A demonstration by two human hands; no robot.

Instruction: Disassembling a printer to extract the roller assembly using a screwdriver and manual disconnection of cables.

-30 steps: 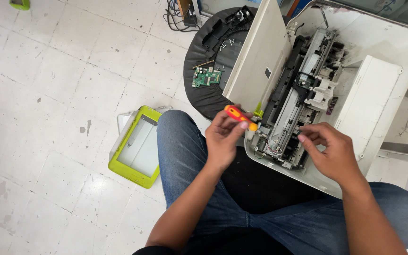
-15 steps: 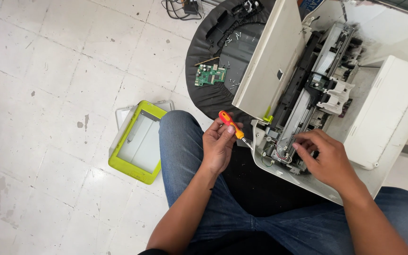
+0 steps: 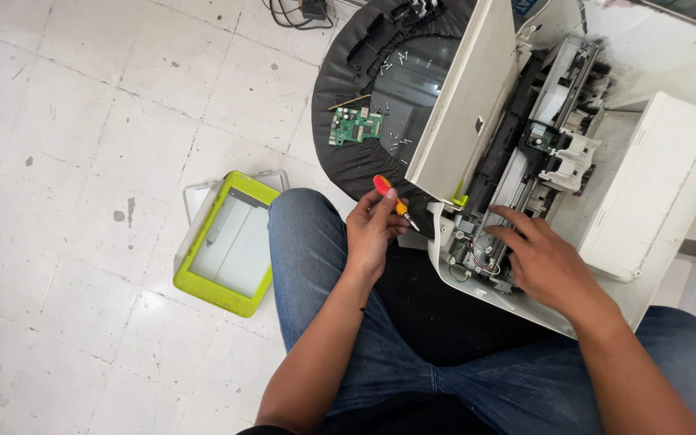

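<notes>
Your left hand (image 3: 372, 234) has drawn the red-and-orange screwdriver (image 3: 394, 202) back from the opened printer (image 3: 646, 193), toward 7 o'clock; its tip now sits just clear of the white casing edge. Your right hand (image 3: 545, 262) has slid from the near rim up toward 11 o'clock, fingertips (image 3: 499, 214) now on the mechanism beside the loose wires (image 3: 477, 259).

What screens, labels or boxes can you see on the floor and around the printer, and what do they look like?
No boxes or lit screens show.
Scanner lid: on the floor left of the knee, a flat rectangle with a lime-green frame around a pale panel.
Sticker: top edge, behind the opened printer, small and blue, mostly cut off.
</notes>
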